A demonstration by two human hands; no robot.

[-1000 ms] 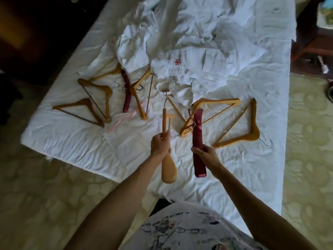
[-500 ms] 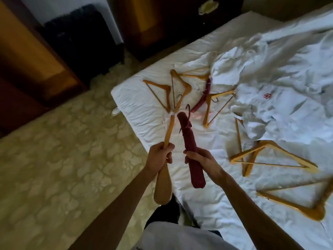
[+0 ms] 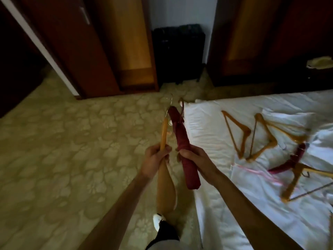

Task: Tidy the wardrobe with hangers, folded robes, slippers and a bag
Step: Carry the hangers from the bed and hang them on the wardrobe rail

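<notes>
My left hand (image 3: 156, 159) grips a wooden hanger (image 3: 165, 186) seen edge-on, its metal hook pointing away from me over the carpet. My right hand (image 3: 194, 159) grips a dark red padded hanger (image 3: 180, 134), also held lengthwise, close beside the wooden one. On the white bed (image 3: 207, 127) to the right lie several more wooden hangers (image 3: 237, 134) and another red padded hanger (image 3: 288, 163). Crumpled white robes (image 3: 324, 139) show at the right edge. Ahead stands the open wooden wardrobe (image 3: 129, 51).
A black suitcase (image 3: 178, 51) stands against the wall between two wooden wardrobe sections. Patterned carpet (image 3: 72, 141) covers the floor to the left. A dark doorway is at the far left. My foot in a white shoe (image 3: 158, 220) is below my arms.
I have turned left, away from the bed and toward the wardrobe. Both hands still hold their hangers, now over the carpet beside the bed corner.
</notes>
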